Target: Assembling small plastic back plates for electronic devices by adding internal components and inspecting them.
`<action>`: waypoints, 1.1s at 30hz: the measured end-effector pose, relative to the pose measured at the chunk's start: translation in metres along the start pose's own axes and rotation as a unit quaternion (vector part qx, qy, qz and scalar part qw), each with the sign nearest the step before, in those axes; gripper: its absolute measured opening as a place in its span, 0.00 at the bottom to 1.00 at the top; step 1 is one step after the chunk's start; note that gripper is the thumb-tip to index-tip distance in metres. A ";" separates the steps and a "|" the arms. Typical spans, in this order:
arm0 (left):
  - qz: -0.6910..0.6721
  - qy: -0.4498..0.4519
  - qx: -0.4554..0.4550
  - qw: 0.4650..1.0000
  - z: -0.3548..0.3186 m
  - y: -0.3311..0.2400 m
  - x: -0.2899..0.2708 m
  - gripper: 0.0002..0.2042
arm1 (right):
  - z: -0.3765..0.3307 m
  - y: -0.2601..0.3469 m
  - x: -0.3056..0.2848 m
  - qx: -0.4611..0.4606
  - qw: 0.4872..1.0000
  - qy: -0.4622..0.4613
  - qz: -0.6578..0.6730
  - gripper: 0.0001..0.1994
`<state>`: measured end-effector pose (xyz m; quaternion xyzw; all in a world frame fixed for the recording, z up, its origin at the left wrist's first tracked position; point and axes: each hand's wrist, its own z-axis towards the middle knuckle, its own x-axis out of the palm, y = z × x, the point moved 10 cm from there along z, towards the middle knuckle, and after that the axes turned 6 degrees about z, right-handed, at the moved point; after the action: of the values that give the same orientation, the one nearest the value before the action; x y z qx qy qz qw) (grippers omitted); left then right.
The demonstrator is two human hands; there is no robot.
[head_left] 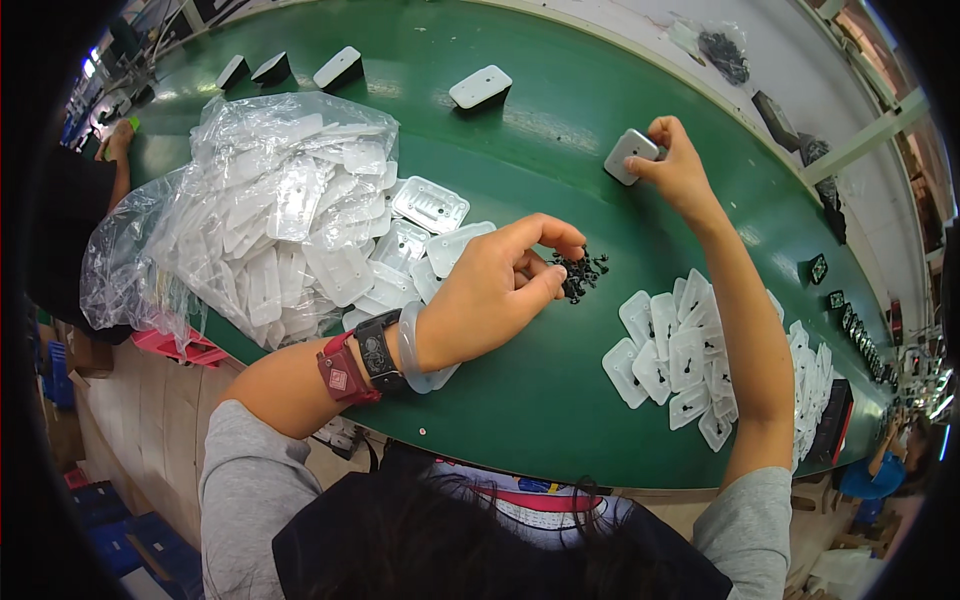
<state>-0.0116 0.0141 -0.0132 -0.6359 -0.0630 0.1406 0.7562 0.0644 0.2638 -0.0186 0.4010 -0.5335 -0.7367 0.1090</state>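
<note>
Head view: my left hand [495,290] sits mid-table, thumb & fingers pinched together at the pile of tiny black screws [580,272], prob. to grab one; can't tell if it has one. My right hand [678,165] is far right, fingers clamped on a white plastic piece [630,155], pressed on the green table [520,400] so it stays flat. More white pieces [680,360] near right, a clear bag of them [270,210] left.

Left hand [500,285] pinches, fingers curled; right hand [675,165] reaches out, gripping.

Belt: four finished white-topped blocks [480,87]; two hands [500,290]; one plastic bag [250,200].
</note>
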 end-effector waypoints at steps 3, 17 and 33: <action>-0.011 -0.054 0.012 0.998 -0.002 -0.003 -0.011 0.16 | -0.037 0.032 0.018 -0.007 0.995 -0.013 0.099 0.24; -0.059 -0.036 0.099 0.993 -0.010 -0.024 -0.013 0.24 | -0.138 0.127 0.064 -0.176 0.959 0.038 0.220 0.33; -0.145 -0.070 -0.027 0.987 -0.007 -0.005 -0.011 0.15 | -0.140 0.099 0.072 0.044 0.972 0.075 0.218 0.23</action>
<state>-0.0197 0.0033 -0.0091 -0.6289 -0.2107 0.0720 0.7449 0.0892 0.0831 0.0187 0.3333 -0.6299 -0.6393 0.2887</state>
